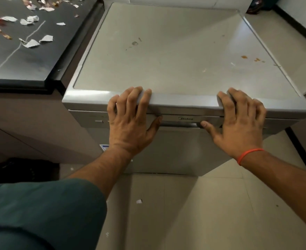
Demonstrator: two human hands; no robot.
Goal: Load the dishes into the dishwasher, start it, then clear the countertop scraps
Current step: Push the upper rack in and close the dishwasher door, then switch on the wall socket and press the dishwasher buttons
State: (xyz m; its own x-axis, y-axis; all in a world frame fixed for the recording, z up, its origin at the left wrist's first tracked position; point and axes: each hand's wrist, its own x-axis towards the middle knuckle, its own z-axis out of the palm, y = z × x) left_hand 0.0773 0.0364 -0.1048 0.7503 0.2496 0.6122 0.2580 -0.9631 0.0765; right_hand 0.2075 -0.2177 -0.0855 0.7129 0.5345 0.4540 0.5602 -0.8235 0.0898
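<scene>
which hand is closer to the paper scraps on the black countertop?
Left. The left hand grips the dishwasher front edge on the side toward the paper scraps; the right hand grips the same edge farther away.

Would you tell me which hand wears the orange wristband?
The right hand; an orange wristband circles its wrist, while the left hand has a bare wrist.

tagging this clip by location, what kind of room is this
Most likely a home kitchen. A silver freestanding dishwasher stands beside a dark countertop strewn with paper and peel scraps, on a pale tiled floor.
</scene>
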